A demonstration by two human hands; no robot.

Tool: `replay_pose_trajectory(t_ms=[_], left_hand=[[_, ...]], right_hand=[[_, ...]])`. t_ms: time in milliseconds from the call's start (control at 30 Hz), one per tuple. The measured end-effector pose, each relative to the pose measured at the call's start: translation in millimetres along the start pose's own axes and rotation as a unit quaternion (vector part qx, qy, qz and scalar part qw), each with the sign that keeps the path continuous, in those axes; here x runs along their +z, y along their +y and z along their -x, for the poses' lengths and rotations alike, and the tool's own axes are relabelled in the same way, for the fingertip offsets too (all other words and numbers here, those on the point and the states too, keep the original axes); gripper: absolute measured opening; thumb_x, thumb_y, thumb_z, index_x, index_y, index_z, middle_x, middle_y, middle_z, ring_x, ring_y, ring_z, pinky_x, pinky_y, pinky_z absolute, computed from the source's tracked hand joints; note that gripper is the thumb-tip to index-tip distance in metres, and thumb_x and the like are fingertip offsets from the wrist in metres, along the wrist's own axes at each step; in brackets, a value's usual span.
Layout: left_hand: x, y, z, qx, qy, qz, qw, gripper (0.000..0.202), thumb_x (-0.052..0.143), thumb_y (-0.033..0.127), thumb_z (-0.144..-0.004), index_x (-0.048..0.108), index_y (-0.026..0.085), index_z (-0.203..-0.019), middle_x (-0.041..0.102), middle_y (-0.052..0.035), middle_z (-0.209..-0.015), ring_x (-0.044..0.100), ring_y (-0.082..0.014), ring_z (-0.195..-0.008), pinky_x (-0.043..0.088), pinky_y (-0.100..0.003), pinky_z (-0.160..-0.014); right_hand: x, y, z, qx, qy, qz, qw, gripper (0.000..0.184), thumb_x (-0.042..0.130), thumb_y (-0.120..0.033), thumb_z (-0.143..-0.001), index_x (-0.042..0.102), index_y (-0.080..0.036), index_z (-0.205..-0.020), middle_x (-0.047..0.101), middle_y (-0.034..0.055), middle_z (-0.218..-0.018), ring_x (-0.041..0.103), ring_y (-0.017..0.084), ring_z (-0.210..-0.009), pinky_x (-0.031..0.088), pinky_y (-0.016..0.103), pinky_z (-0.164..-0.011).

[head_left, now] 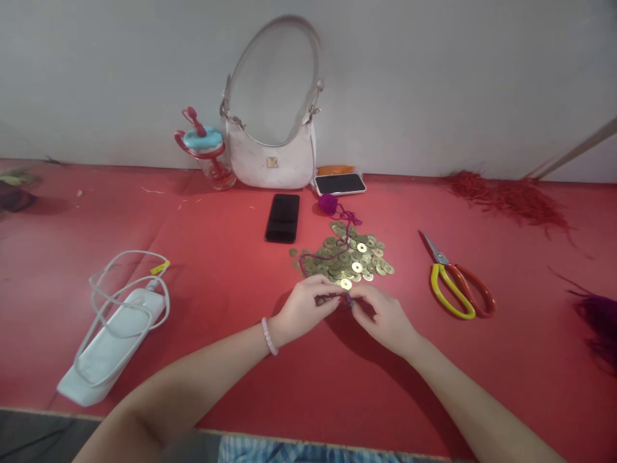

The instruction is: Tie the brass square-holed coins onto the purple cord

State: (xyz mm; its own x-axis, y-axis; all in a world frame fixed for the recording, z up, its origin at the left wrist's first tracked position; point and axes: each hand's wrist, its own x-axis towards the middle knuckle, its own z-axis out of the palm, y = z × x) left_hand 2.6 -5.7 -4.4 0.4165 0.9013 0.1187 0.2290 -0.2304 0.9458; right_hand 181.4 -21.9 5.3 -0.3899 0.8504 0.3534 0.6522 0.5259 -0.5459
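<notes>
A heap of brass coins with holes (354, 256) lies on the red table cloth (216, 283). A purple cord (332, 254) runs from a small purple ball of thread (328, 203) across the coins to my hands. My left hand (306, 310) and my right hand (380, 315) meet just in front of the heap, both pinched on the cord and what looks like a few strung coins between the fingertips. A pale bead bracelet (268, 335) sits on my left wrist.
Yellow- and red-handled scissors (457, 286) lie right of the coins. A black phone (282, 218), a second phone (340, 184), a white handbag (272, 151) and a lidded cup (207, 154) stand behind. A white power bank with cable (116, 334) lies left. Red tassels (506, 196) lie far right.
</notes>
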Motion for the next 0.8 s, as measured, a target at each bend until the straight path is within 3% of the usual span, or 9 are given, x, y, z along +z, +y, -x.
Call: replay_pose_trajectory(t_ms=[333, 800], left_hand=[[-0.5, 1.8, -1.1, 0.001, -0.004, 0.008, 1.0, 0.022, 0.054, 0.017, -0.076, 0.067, 0.018, -0.093, 0.057, -0.0035, -0.08, 0.05, -0.0082, -0.062, 0.043, -0.019, -0.056], [-0.2, 1.5, -1.3, 0.002, -0.003, 0.034, 0.999, 0.019, 0.054, 0.014, -0.074, 0.067, 0.014, -0.088, 0.058, -0.0042, -0.08, 0.05, -0.0081, -0.062, 0.042, -0.019, -0.055]], right_hand=[[0.9, 2.4, 1.9, 0.021, -0.036, -0.031, 0.999, 0.009, 0.044, -0.014, -0.078, 0.047, -0.022, -0.082, 0.063, 0.0019, -0.075, 0.061, 0.014, -0.063, 0.05, 0.024, -0.053], [-2.1, 1.3, -0.2, -0.019, -0.032, -0.004, 0.999, 0.019, 0.041, -0.011, -0.079, 0.051, -0.021, -0.092, 0.065, 0.0032, -0.081, 0.063, 0.015, -0.072, 0.05, 0.027, -0.063]])
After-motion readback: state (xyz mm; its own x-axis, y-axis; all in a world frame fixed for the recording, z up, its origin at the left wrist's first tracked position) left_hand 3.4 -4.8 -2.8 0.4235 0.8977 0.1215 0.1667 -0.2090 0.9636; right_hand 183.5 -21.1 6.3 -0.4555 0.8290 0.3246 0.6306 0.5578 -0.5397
